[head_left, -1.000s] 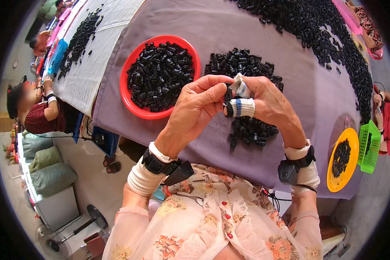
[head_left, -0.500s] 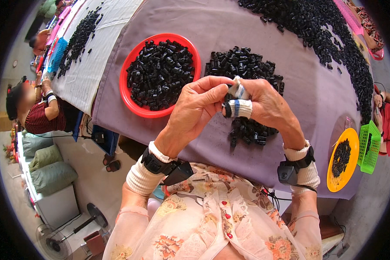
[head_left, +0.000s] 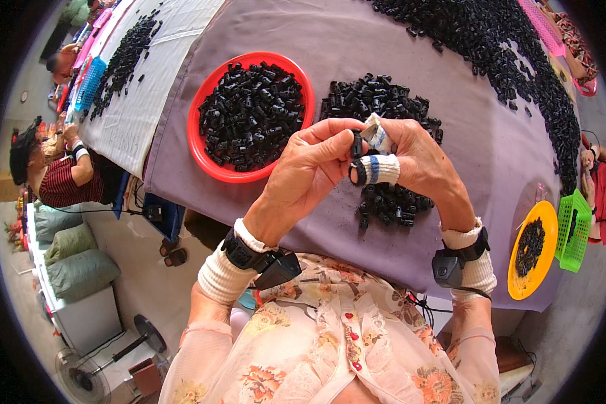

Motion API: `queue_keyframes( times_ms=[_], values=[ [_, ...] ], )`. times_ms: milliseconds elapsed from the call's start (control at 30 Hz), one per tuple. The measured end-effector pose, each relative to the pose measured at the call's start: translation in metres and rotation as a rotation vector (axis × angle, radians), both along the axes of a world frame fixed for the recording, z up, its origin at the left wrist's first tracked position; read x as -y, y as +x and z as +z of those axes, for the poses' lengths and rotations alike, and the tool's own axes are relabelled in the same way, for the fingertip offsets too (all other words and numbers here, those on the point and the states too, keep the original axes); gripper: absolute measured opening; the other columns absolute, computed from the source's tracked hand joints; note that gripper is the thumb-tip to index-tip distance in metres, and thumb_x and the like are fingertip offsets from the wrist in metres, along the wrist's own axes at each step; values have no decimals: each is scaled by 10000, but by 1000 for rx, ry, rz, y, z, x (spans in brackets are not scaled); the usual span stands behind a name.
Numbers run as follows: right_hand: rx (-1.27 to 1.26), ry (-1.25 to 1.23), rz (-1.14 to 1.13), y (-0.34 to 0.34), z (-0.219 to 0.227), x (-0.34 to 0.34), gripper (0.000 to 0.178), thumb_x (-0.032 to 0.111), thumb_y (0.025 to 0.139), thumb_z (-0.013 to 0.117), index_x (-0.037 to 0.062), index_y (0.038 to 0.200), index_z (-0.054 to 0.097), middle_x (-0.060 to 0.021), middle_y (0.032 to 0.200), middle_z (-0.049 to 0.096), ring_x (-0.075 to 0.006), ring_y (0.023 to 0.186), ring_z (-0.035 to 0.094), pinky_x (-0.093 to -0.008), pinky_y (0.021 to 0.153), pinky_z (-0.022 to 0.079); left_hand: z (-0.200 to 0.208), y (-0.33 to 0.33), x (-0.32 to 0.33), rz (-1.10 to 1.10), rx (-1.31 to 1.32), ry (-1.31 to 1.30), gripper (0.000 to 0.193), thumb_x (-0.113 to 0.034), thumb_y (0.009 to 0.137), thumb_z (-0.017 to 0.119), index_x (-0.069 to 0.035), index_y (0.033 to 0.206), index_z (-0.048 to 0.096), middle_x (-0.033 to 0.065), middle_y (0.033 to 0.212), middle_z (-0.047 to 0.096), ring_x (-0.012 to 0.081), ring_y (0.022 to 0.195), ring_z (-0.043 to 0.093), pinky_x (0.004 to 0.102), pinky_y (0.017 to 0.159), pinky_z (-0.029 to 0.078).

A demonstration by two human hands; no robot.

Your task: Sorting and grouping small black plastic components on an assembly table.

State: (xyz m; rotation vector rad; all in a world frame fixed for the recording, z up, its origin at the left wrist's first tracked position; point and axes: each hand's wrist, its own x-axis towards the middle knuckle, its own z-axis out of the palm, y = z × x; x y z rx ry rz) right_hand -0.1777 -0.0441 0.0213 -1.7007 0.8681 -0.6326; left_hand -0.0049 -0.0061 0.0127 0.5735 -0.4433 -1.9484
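A small black plastic piece [head_left: 357,144] is held up between my two hands, over the table. My left hand [head_left: 311,161] pinches it between thumb and forefinger. On its other side, my right hand [head_left: 417,153] has its bent forefinger and thumb closed around it; both wear white cloth finger covers [head_left: 380,168] with blue stripes. The thumb's cover ends in a dark band. My right hand's other fingers are hidden. Beneath and behind the hands lies a loose pile of black pieces [head_left: 377,97]. To the left stands a red round basin [head_left: 194,138] heaped with similar black pieces.
A purple cloth [head_left: 249,20] covers the table. More black pieces [head_left: 478,34] spread over its far right. A yellow plate [head_left: 549,236] and a green basket [head_left: 578,202] sit at the right edge. Another person [head_left: 71,178] works at the left; a fan [head_left: 84,377] stands on the floor.
The black piece now shows between my fingertips, where it was mostly hidden before. My right forefinger and thumb have shifted slightly to the right.
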Motion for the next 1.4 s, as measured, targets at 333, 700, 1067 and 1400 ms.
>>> queue_keyframes(
  times_ms=[333,700,1067,1400],
  values=[
    [-28,-37,7,-1,2,0,405,373,649,733,15,717,557,-32,533,484,-113,494,441,-280,478,377,-1,0,0,-14,62,-34,199,-98,879,547,17,1040,569,78,916,625,117,795,595,263,715,503],
    [-36,-21,18,1,3,-4,375,343,693,711,0,740,567,-44,545,500,-119,502,448,-289,486,390,-7,1,0,-31,79,-47,206,-110,882,541,8,1049,564,82,929,624,130,819,606,279,727,514],
    [15,-87,-30,4,0,-4,302,261,678,720,10,748,568,-15,560,485,-89,523,424,-271,485,369,-2,4,1,-24,28,-59,190,-104,878,549,3,1034,575,70,911,616,120,805,591,257,714,504],
    [37,-66,-139,14,-1,-6,285,182,623,736,38,729,514,12,584,459,-87,539,403,-249,502,361,0,6,-1,91,312,-99,189,-34,809,588,-8,995,580,48,889,610,114,813,591,265,735,488]
  ],
)
